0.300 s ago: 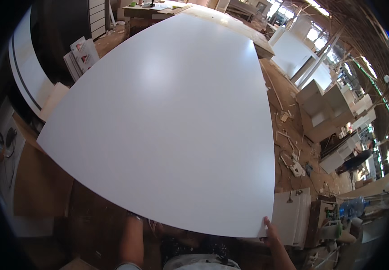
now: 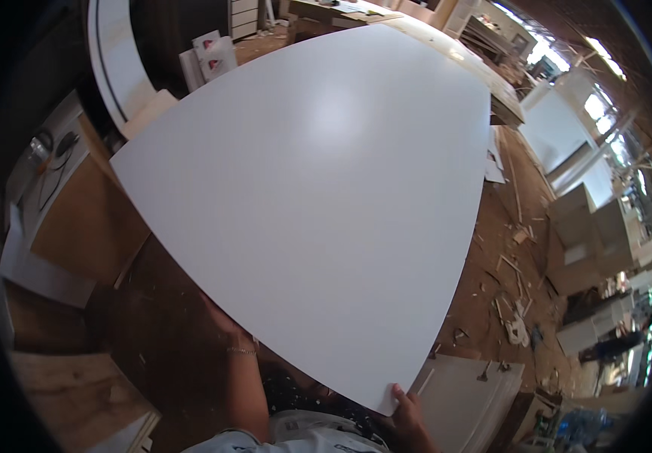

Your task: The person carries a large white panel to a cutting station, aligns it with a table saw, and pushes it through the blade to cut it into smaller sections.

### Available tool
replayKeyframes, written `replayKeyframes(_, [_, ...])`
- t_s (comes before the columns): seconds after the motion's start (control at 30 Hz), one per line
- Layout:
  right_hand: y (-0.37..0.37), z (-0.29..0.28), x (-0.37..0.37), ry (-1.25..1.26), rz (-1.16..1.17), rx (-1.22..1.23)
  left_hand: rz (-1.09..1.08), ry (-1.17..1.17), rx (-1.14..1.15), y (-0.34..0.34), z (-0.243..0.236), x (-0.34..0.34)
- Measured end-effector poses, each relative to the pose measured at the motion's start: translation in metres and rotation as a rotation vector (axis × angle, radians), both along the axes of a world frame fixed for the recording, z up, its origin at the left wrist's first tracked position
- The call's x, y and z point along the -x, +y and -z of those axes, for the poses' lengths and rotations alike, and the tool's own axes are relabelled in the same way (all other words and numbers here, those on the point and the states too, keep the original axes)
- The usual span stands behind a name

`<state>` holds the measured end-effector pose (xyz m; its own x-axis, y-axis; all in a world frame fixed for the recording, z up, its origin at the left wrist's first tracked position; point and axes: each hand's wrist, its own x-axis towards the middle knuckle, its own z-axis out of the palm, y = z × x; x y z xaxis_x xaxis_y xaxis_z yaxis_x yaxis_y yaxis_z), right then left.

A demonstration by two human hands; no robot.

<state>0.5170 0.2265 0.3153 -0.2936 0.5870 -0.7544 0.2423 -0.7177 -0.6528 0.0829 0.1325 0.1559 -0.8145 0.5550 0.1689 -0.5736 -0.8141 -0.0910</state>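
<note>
A large white panel (image 2: 303, 211) fills the middle of the view, its far end lying by a wooden worktop (image 2: 507, 102). My right hand (image 2: 404, 404) is closed on the near right corner, thumb on the top face. My left hand (image 2: 224, 318) holds the panel's near left edge from below, its fingers partly hidden under it. Just beyond my right hand, several pale boards (image 2: 458, 400) with dark clips stand at the lower right.
Left stand a brown board (image 2: 77, 226), a wooden top (image 2: 69, 385) and stacked white boards (image 2: 212, 57). Scraps (image 2: 514, 264) litter the floor at right, beside unfinished cabinets (image 2: 590, 234). Another person (image 2: 613, 347) in dark clothing is at the far right.
The panel has swung clockwise in view, its left corner rising and its near right corner shifting left with my right hand. The surroundings have shifted rightward. My left hand now shows at the edge.
</note>
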Motion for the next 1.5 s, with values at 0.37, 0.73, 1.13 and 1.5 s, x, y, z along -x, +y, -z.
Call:
replayKeyframes(0.37, [0.067,0.051,-0.056,0.346,-0.441,0.386,-0.270,-0.126,0.678,0.041,-0.064,-0.150])
replayKeyframes(0.73, [0.354,0.097,-0.037,0.671,-0.047,-0.006,-0.180,-0.174,1.036,0.041,-0.077,-0.161])
replayKeyframes(1.13, [0.469,0.076,0.048,0.262,0.151,-0.369,-0.240,-0.214,0.983,0.136,-0.068,-0.176])
replayKeyframes(1.5, [0.613,0.089,0.058,0.250,0.116,-0.483,-0.181,-0.150,1.025,0.255,-0.063,-0.165])
